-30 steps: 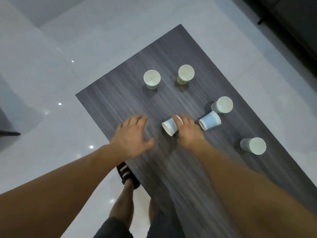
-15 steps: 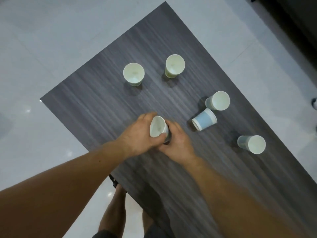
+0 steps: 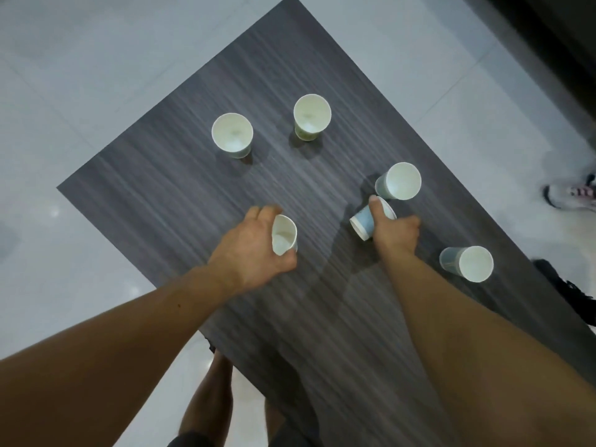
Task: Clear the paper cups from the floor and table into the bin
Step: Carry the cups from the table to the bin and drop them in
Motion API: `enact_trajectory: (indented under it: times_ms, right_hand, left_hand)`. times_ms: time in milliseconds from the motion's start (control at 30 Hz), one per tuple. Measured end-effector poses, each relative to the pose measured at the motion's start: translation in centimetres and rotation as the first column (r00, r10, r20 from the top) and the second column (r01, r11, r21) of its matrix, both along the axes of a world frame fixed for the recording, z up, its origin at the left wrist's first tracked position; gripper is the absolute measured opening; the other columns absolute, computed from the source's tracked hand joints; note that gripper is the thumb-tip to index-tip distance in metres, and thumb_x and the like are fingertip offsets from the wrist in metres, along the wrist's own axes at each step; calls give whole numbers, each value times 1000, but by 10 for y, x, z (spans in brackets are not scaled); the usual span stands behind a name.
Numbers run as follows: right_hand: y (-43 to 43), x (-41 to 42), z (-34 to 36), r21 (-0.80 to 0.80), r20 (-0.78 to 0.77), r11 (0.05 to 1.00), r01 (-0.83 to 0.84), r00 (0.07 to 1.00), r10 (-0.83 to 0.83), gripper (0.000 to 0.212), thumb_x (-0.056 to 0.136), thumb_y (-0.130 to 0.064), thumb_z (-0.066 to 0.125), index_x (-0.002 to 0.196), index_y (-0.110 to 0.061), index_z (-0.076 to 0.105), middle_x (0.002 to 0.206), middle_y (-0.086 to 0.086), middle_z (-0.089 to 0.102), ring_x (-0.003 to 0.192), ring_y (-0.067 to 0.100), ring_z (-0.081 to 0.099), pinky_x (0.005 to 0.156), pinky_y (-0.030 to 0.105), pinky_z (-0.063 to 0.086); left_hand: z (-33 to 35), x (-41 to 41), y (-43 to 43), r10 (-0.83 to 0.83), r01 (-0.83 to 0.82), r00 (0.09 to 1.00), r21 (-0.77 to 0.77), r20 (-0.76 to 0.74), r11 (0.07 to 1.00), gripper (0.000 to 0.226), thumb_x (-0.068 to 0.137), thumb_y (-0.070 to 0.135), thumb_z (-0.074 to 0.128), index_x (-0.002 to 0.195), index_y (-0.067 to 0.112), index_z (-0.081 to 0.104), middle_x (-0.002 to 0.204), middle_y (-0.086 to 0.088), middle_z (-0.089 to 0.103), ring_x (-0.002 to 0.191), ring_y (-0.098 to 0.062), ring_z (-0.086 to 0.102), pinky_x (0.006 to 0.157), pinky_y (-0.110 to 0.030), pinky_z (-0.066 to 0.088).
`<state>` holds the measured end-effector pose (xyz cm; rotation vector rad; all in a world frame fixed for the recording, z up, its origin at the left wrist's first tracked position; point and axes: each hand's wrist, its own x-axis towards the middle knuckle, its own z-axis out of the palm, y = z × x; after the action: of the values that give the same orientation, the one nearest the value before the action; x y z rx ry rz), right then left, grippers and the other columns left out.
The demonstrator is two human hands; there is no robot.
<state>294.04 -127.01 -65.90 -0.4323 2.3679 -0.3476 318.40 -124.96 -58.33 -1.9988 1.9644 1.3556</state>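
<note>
Half a second ago both grips were bunched around one cup; now they have split up. The left grip (image 3: 248, 250) has kept that white paper cup (image 3: 284, 235) and pulled it a little to the left. The right grip (image 3: 395, 235) has gone off to the right, to the pale blue paper cup (image 3: 364, 221) that was lying on its side.

The left grip is curled round the white paper cup, thumb low and fingers over the far side. The cup's open mouth faces up and to the right. The right grip is wrapped round the pale blue paper cup, thumb across the top and the other fingers curled behind. The cup's flat bottom points toward the left grip. I cannot tell if it touches the dark grey wood-pattern counter (image 3: 161, 195) or hangs just above it.

Four more cups sit on the counter. One blue-sided paper cup (image 3: 400, 181) is just past the right grip's thumb. One grey-blue paper cup (image 3: 467, 263) sits to the right of the right grip. One green-sided paper cup (image 3: 232, 135) stands well beyond the left grip, and a second green-sided paper cup (image 3: 312, 116) stands further out, between the two grips.

Pale shiny floor tiles (image 3: 64, 91) lie all round the counter. Far to the right of the right grip, a white sports shoe (image 3: 571, 195) rests on the floor
</note>
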Motion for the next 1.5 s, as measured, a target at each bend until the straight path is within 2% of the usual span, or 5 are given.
enact_trajectory:
  times_ms: [267,567,967,1167,1500]
  right_hand:
    - [33,29,9,-51,80,898,-436,895,439,89,72,-28,82,145,-10,33,141,14,39,121,31,48,93,34,40]
    - [85,115,103,-217,-150,439,-872,475,867,76,72,-38,75,137,-17,43,125,6,39,106,30,54,87,38,47]
    - [222,256,220,-348,-331,-138,-927,-16,943,75,77,-36,73,140,-20,36,132,0,39,113,21,48,85,36,46]
    - [334,344,276,-283,-392,-502,-817,-380,838,80,80,-43,66,147,-27,25,136,-2,34,117,20,45,87,35,45]
    - [479,436,324,-259,-440,-888,-379,-772,458,76,78,-47,67,142,-23,34,136,-5,37,116,19,49,86,32,47]
  left_hand:
    - [25,26,23,53,-52,996,-24,71,998,77,78,49,65,142,25,30,136,-3,41,111,-28,54,92,-39,47]
    - [90,80,90,238,-218,963,-150,129,964,76,76,50,67,140,28,34,134,-4,42,109,-31,55,86,-35,45]
    - [170,193,322,556,-513,821,-257,131,819,74,78,46,66,141,24,33,132,-7,42,106,-27,54,81,-31,45]
    - [233,253,465,792,-720,596,-346,135,601,74,77,45,67,140,25,34,134,-6,40,110,-27,52,84,-35,46]
    - [286,239,683,995,-906,-2,-422,98,39,74,79,41,66,142,24,32,135,-5,37,113,-27,51,88,-36,47]
